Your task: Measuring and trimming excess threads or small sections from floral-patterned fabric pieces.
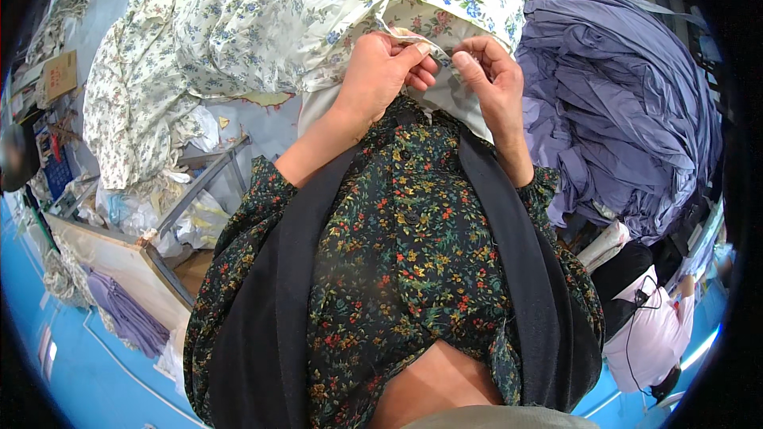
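Note:
A white cloth with blue and pink flowers (334, 0) lies heaped across the surface in front of me. My left hand (377, 71) pinches the narrow pale edge of this cloth (433, 45) between thumb and fingers. Just to the right, my right hand (494, 83) is closed with its thumb against the curled fingers, at the end of the same edge strip. Whatever lies inside the right fingertips is hidden. Between and beyond the hands, the cloth folds open and shows a pink-flowered side.
A big bundle of grey-purple cloth (612, 103) is piled at my right. On the left stand a metal-framed bin (171, 270) with plastic bags and scraps, and a cardboard box (61, 75). A person in a pink top (652, 326) is at the lower right.

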`<state>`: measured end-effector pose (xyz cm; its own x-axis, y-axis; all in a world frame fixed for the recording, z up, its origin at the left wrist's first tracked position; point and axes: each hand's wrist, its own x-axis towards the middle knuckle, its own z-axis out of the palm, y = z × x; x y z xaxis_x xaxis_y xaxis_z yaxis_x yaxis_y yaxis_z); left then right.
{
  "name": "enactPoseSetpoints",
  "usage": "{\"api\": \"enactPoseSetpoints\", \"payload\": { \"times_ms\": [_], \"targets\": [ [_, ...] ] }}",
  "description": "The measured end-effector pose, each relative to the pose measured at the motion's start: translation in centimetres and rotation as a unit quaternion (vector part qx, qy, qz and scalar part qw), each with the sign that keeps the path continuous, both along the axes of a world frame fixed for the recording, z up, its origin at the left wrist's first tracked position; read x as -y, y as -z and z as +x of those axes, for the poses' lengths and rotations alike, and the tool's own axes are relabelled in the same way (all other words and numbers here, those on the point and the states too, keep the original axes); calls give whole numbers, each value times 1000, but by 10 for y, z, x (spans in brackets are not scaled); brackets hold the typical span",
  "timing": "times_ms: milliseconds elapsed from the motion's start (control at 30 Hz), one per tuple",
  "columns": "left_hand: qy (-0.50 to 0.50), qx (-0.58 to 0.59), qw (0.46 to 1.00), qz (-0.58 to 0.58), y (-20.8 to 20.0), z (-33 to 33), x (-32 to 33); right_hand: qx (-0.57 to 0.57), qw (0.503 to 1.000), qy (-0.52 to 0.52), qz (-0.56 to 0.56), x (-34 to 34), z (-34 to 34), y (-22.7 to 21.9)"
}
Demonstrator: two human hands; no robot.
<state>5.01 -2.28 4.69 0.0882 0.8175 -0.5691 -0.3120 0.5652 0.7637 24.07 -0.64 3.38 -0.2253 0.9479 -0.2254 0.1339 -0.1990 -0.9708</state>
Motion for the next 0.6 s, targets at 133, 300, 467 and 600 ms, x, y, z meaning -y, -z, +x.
{"api": "enactPoseSetpoints", "payload": {
  "times_ms": [133,300,467,600],
  "targets": [
    [23,-1,1000,-3,-2,2,0,66,992,-22,109,-5,-12,1],
    [14,13,1000,-13,-4,1,1,96,987,-82,101,-12,-10,-6],
    [10,13,999,-35,-3,1,-1,-136,989,22,-54,-1,-16,-7],
    [5,-1,999,-36,2,-1,-1,-402,891,7,-211,-8,11,-20]
  ]
}}
